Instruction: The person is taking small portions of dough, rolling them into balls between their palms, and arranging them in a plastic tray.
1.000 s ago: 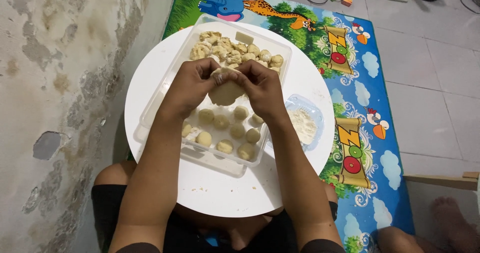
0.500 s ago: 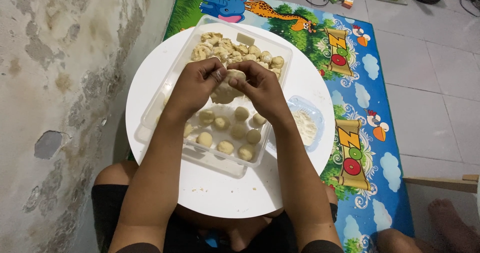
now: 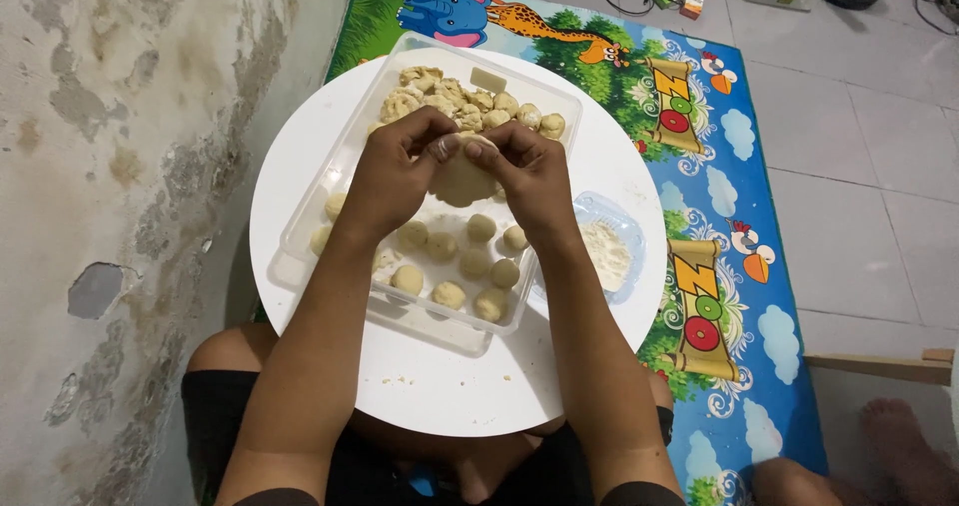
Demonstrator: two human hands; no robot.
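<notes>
Here, left hand (image 3: 395, 171) and right hand (image 3: 527, 171), grips pinched on soft flattened dough disc (image 3: 462, 178), above clear plastic tray (image 3: 340, 171).

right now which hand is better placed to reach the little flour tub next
Right. The right hand pinches the dough piece on the side nearest the flour tub; the left hand would have to cross over the tray.

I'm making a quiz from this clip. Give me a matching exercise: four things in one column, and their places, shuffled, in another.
1. dough disc
2. dough balls
3. flour tub
4. mat

A. right of the tray
B. on the floor under the table
C. pinched between left hand and right hand
D. near part of the tray

Pairs: 1-C, 2-D, 3-A, 4-B
</notes>
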